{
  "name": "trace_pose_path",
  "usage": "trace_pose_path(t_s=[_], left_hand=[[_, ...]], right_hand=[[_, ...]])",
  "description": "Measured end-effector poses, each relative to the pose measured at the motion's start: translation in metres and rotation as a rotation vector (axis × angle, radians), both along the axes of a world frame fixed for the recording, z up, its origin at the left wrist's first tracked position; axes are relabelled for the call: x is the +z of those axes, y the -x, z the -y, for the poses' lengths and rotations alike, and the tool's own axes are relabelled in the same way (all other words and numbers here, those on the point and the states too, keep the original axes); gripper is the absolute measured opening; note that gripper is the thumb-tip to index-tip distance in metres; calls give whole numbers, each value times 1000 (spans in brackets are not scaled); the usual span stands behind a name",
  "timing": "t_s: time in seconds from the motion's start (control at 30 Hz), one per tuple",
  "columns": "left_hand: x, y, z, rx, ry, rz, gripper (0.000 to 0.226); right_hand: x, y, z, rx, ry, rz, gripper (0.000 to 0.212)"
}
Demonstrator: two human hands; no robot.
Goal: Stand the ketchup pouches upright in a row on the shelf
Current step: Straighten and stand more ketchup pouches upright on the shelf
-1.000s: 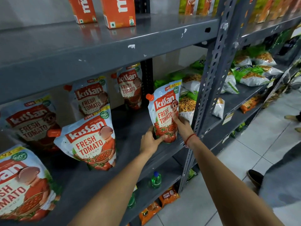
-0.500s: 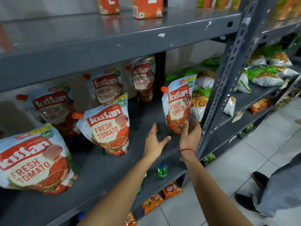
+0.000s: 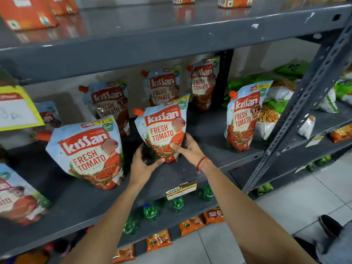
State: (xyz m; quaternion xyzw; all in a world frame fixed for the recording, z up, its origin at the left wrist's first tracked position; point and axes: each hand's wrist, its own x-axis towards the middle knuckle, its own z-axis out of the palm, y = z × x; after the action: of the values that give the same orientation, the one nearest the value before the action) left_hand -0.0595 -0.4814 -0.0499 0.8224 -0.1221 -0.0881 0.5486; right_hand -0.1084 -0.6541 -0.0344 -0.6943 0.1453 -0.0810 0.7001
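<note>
**Soft pouch, wobbly stand**

Soft plastic is the catch: head view shows the left hand [image 3: 142, 164] and right hand [image 3: 187, 147] both gripping the base of the middle pouch [image 3: 164, 130] on the shelf [image 3: 200, 168]. It leans, so it'd probably flop once released. Label reads "Kissan Fresh Tomato", "100%".

Ketchup pouches [image 3: 165, 133] on the middle shelf [image 3: 200, 174]: eight in view, one partly hidden behind a yellow tag [image 3: 18, 109]. Orange cartons [image 3: 26, 12] on the upper shelf: four. Green bottles [image 3: 178, 203] below: at least four.
</note>
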Motion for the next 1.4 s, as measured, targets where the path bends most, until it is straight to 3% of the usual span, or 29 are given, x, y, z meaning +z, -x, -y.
trace_pose_path(t_s=[0.1, 0.23, 0.47, 0.97, 1.03, 1.17, 1.3, 1.4], left_hand=[[0, -7, 11, -144, -99, 3, 76], [5, 3, 23, -101, -131, 60, 66], [8, 43, 54, -55, -135, 149, 55], [-1, 57, 66, -106, -128, 122, 65], [-1, 59, 65, -136, -126, 111, 65], [4, 62, 52, -111, -20, 60, 63], [8, 75, 13, 79, 161, 68, 37], [2, 81, -33, 205, 211, 134, 18]], right_hand=[[-1, -1, 2, 0, 52, -14, 54], [-3, 11, 10, -29, 86, -13, 56], [-3, 47, 40, -82, 124, 16, 35], [-9, 66, 47, -107, 70, 10, 49], [-11, 68, 44, -173, 36, 30, 57], [-2, 74, 25, -598, -9, 104, 62], [10, 81, -16, -861, 305, 271, 38], [7, 69, -55, -790, 497, 342, 30]])
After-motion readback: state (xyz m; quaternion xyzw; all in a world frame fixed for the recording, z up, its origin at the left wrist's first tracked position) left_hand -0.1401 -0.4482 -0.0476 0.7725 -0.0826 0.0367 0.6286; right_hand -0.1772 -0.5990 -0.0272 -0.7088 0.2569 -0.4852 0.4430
